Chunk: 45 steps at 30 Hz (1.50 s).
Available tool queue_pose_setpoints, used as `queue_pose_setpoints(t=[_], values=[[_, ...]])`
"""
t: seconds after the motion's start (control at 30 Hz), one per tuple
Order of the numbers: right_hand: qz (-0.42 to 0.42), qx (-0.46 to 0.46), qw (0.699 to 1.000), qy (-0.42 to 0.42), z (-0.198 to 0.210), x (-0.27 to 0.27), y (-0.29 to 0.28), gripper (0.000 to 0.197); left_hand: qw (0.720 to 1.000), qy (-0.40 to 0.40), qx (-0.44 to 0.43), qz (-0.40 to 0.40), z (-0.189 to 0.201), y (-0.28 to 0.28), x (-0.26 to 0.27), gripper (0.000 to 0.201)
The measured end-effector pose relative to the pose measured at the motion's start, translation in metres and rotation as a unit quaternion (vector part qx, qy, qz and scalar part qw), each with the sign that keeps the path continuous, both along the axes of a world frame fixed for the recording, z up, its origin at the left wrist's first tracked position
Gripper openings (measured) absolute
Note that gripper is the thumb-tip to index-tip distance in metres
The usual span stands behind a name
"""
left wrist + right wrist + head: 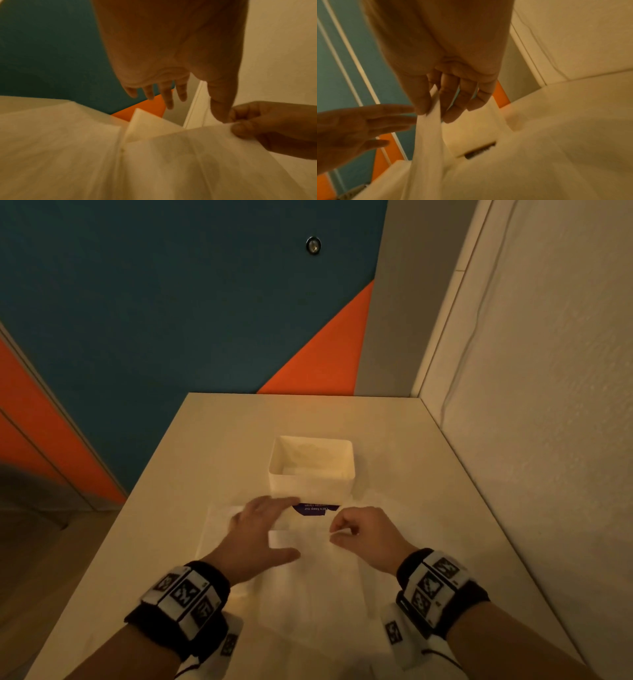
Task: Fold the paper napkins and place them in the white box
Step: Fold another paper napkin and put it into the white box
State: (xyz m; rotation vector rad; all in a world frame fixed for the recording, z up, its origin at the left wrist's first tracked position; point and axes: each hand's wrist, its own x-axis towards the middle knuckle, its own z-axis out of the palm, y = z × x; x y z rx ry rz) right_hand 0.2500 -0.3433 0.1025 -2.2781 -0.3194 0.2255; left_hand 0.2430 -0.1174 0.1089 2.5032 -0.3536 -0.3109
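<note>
White paper napkins point(308, 583) lie spread on the table in front of the white box point(311, 474), an open square tub. My right hand point(337, 530) pinches the raised edge of the top napkin point(426, 135) between thumb and fingers point(453, 108) and lifts it off the pile. My left hand point(270, 525) is spread flat with straight fingers point(169, 100) over the left part of the napkins point(68, 148) and holds nothing. Whether it touches the paper I cannot tell. In the left wrist view the right hand point(257, 121) grips the napkin's corner.
A purple printed label point(315, 508) shows on the table between the box and the napkins. The cream table point(239, 440) stands in a corner, with a white wall point(548, 405) along its right side and a teal and orange wall point(171, 302) behind.
</note>
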Motion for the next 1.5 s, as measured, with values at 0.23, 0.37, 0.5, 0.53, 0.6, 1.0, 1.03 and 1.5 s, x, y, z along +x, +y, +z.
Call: queue_pose_setpoints(t=[0.23, 0.37, 0.5, 0.53, 0.6, 1.0, 1.03, 1.5], values=[[0.058, 0.064, 0.995, -0.056, 0.045, 0.001, 0.012, 0.007, 0.988, 0.063, -0.134, -0.037, 0.023, -0.016, 0.011, 0.027], [0.011, 0.147, 0.988, -0.037, 0.054, 0.004, 0.007, 0.008, 0.98, 0.084, -0.18, 0.001, 0.028, -0.015, 0.01, 0.022], [-0.098, 0.196, 0.976, -0.018, 0.055, 0.008, -0.006, 0.028, 0.932, 0.09, -0.329, 0.124, 0.028, -0.016, 0.008, 0.017], [-0.12, 0.202, 0.972, -0.003, 0.055, 0.008, -0.009, 0.029, 0.911, 0.087, -0.373, 0.154, 0.028, -0.017, 0.008, 0.019], [-0.142, 0.225, 0.963, 0.038, 0.054, 0.005, -0.014, 0.023, 0.868, 0.088, -0.449, 0.192, 0.032, -0.021, 0.006, 0.025], [-0.13, 0.398, 0.902, 0.106, 0.053, -0.009, -0.021, 0.031, 0.826, 0.099, -0.532, 0.156, 0.048, -0.042, 0.01, 0.022], [-0.13, 0.412, 0.895, 0.106, 0.053, -0.009, -0.023, 0.032, 0.839, 0.111, -0.518, 0.126, 0.047, -0.038, 0.011, 0.027], [-0.11, 0.473, 0.866, 0.119, 0.06, -0.015, -0.035, 0.041, 0.855, 0.177, -0.485, 0.051, 0.057, -0.013, 0.012, 0.022]])
